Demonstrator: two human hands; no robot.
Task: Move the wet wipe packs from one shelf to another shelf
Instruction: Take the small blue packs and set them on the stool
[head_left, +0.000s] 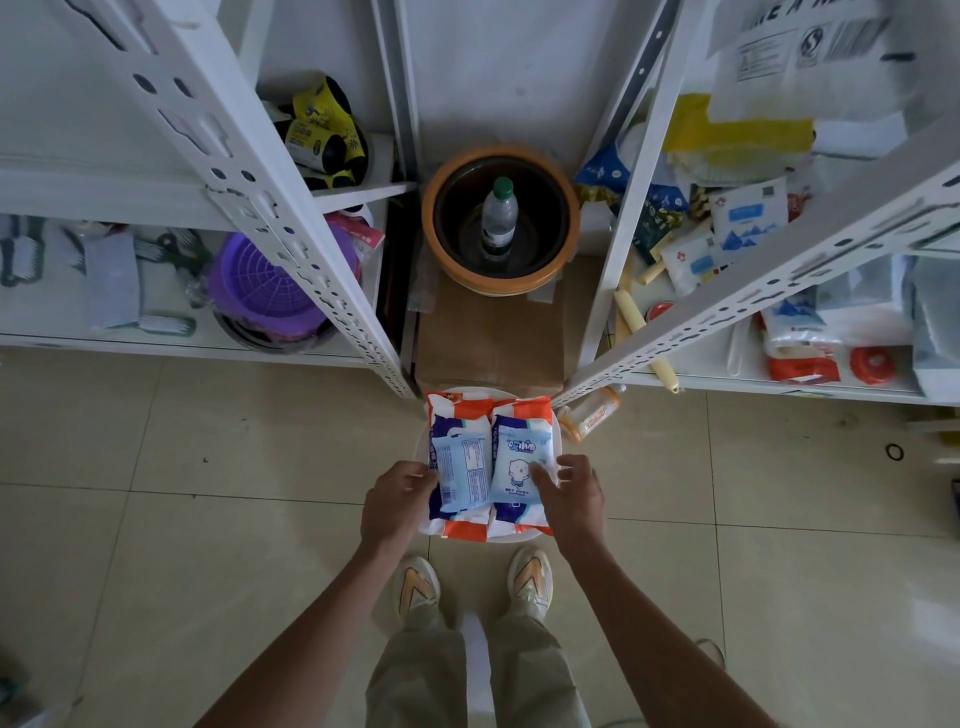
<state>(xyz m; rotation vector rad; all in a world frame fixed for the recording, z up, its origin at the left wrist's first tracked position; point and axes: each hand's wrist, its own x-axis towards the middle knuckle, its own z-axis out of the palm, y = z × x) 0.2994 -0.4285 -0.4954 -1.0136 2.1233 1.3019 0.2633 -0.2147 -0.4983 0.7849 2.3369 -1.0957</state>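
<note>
Two bare forearms reaching down and forward, above two pale sneakers (470, 582) on beige floor tiles (208, 467). Left hand (397, 501) with fingers curled at the left edge of the wet wipe packs (488, 467), fingertips touching the left small pack (462, 475). Right hand (569, 496) spread, fingers loosely apart, thumb lying on the lower right corner of the right small pack (522, 467) — touching, not clasped around it. Neither hand closed on anything.

Packs stacked on a round white stool (556, 421) between two white shelf units — left shelf (182, 345), right shelf (779, 384). Two light-blue packs on top, side by side: left one showing a printed label, right one a cartoon bear with "WET WIPES". Beneath, larger packs in white, dark blue and orange.
</note>
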